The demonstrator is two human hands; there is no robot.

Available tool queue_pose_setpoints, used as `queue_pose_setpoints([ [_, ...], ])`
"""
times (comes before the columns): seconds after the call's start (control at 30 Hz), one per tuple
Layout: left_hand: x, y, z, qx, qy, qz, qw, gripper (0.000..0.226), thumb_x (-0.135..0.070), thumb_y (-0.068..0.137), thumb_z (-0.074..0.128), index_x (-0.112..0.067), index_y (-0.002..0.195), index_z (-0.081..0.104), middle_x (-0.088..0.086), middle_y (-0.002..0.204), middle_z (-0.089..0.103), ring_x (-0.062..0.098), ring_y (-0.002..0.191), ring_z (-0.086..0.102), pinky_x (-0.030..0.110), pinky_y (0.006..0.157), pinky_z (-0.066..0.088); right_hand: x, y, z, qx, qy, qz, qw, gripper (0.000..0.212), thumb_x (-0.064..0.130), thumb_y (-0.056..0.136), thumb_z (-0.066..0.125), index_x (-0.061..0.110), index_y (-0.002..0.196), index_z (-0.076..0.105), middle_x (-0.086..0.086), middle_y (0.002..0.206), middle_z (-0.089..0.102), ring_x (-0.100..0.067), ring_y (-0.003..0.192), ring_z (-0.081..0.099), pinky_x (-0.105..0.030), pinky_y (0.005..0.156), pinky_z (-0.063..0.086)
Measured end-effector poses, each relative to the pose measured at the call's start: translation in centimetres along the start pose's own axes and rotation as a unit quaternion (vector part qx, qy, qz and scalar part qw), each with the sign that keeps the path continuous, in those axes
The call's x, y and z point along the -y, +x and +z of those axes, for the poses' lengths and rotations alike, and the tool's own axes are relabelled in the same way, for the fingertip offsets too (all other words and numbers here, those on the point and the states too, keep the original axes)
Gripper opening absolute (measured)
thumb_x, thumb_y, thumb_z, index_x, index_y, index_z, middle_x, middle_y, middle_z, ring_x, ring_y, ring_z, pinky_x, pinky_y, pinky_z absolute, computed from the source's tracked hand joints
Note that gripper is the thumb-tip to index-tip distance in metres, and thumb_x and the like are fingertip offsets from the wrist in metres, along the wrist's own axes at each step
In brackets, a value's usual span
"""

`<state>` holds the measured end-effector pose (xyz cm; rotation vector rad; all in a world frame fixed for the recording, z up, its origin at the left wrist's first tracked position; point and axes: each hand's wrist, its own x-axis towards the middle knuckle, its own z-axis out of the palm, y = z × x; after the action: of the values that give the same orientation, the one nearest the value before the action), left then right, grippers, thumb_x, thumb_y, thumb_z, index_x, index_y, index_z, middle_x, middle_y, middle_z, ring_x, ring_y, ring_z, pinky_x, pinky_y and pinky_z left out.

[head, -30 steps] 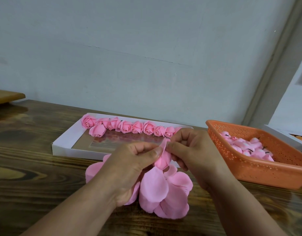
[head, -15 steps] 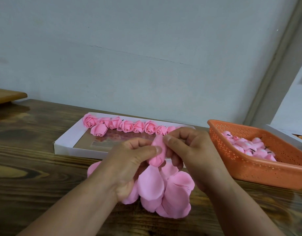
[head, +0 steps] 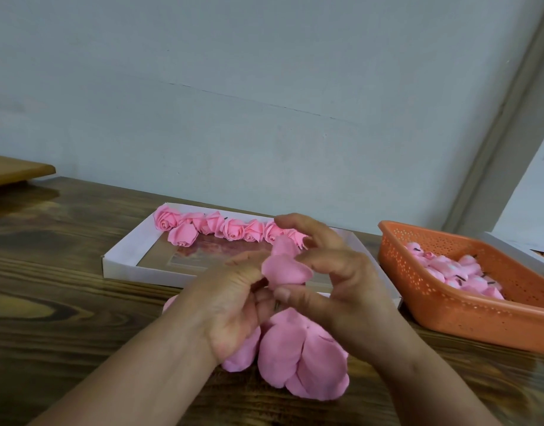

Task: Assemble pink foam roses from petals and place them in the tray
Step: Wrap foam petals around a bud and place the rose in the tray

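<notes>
Dark wooden counter (head: pixel 65 302) is backed by a pale wall. A half-wrapped rose (head: pixel 284 265) is pinched just above loose petals (head: pixel 298 358) by the left hand (head: pixel 234 305) and right hand (head: pixel 335 287), fingers curled. Foam is judged light, soft, crushable; its base is best held. The tray (head: pixel 123 253) lies behind.

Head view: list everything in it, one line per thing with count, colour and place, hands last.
finished roses: about nine, pink, in a row along the tray's far edge
tray: one, white, shallow, on the table behind the hands
loose petals: a pile, pink, on the table under the hands
basket: one, orange, perforated, right of the tray
rose buds: many, pink, inside the basket
table: one, dark wood
wooden board: one, brown, far left edge
rose being assembled: one, pink, held between both hands
left hand: grips the rose's base
right hand: pinches the rose
</notes>
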<state>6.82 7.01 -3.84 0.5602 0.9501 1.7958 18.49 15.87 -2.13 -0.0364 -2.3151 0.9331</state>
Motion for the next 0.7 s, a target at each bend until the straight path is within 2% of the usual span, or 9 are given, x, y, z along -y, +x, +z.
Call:
queue_pose_setpoints([
  [0.07,0.3,0.0,0.07,0.0,-0.007,-0.001,1.0,0.015,0.009,0.074,0.062,0.003,0.087,0.068,0.016,0.081,0.073,0.016,0.059,0.068,0.024,0.053,0.057,-0.04,0.0,-0.23,-0.028,0.033,0.013,0.999,0.012,0.0,0.073,0.077,0.012,0.075,0.075,0.011,0.125,0.056,-0.001,0.121,0.049,-0.012,0.098,0.034],
  [0.2,0.42,-0.08,0.12,0.028,-0.012,-0.006,1.0,0.04,0.001,0.064,0.064,0.006,0.103,0.065,0.017,0.088,0.073,0.015,0.062,0.069,0.024,0.054,0.057,-0.03,0.02,-0.31,-0.052,0.032,0.014,0.998,0.006,0.007,0.071,0.079,0.009,0.072,0.073,0.012,0.115,0.059,-0.004,0.115,0.053,-0.019,0.097,0.039],
  [0.33,0.45,0.06,-0.13,0.06,-0.011,-0.004,0.998,0.026,0.004,0.092,0.046,0.005,0.116,0.057,0.008,0.079,0.072,0.013,0.066,0.07,0.023,0.057,0.055,-0.16,0.09,-0.27,-0.073,0.064,0.017,0.995,0.011,0.014,0.067,0.073,0.007,0.071,0.067,0.01,0.109,0.06,-0.007,0.111,0.056,-0.022,0.094,0.041],
  [0.43,0.54,0.22,-0.36,0.073,-0.017,0.001,0.997,0.025,-0.001,0.097,0.042,0.003,0.116,0.057,0.007,0.081,0.073,0.014,0.071,0.071,0.023,0.059,0.055,-0.34,0.15,-0.26,-0.078,0.089,0.028,0.993,0.012,0.015,0.067,0.072,0.006,0.071,0.064,0.011,0.109,0.06,-0.009,0.11,0.057,-0.021,0.091,0.043],
  [0.57,0.6,0.51,-0.82,0.083,-0.014,0.009,0.996,0.033,-0.024,0.101,0.045,-0.002,0.106,0.07,0.008,0.093,0.074,0.016,0.082,0.072,0.024,0.065,0.056,-0.43,0.16,-0.35,-0.089,0.106,0.03,0.99,0.005,0.015,0.07,0.071,0.013,0.072,0.067,0.012,0.107,0.061,-0.008,0.107,0.059,-0.022,0.089,0.045],
  [0.7,0.54,0.29,-0.61,0.096,0.008,0.034,0.995,0.028,-0.02,0.089,0.059,-0.001,0.109,0.066,0.008,0.096,0.074,0.017,0.086,0.072,0.023,0.069,0.056,-0.54,0.25,-0.54,-0.102,0.116,0.021,0.988,0.007,0.012,0.071,0.07,0.018,0.073,0.067,0.008,0.106,0.061,-0.011,0.102,0.06,-0.032,0.088,0.048],
])
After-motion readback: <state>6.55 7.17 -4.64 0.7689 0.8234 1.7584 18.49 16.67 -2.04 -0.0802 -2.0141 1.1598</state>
